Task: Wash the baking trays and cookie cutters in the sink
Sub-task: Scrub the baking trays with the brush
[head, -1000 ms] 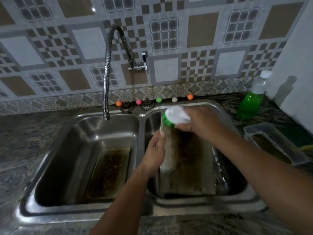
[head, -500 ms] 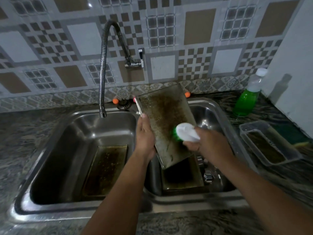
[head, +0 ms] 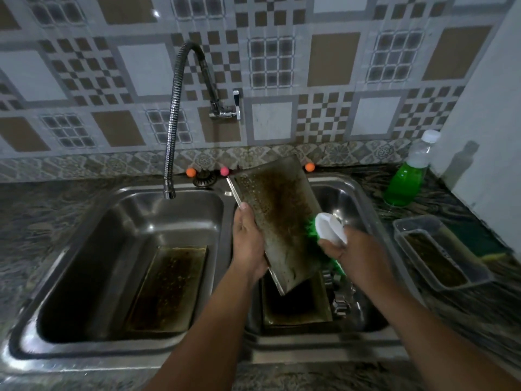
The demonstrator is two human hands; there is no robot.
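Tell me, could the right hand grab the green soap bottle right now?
Probably not yet: the right hand is shut on the scrub brush. The path to the soap bottle looks clear.

Three greasy baking trays and a few cookie cutters at the double sink (head: 231, 356).

One rectangular metal baking tray (head: 277, 221), browned with baked-on grime, is tilted up above the right basin, far edge toward the wall. A second tray (head: 296, 306) lies flat on the right basin's floor beneath it, with metal cookie cutters (head: 341, 300) just beside its right edge. A third stained tray (head: 169, 286) lies flat in the left basin, toward its right wall.
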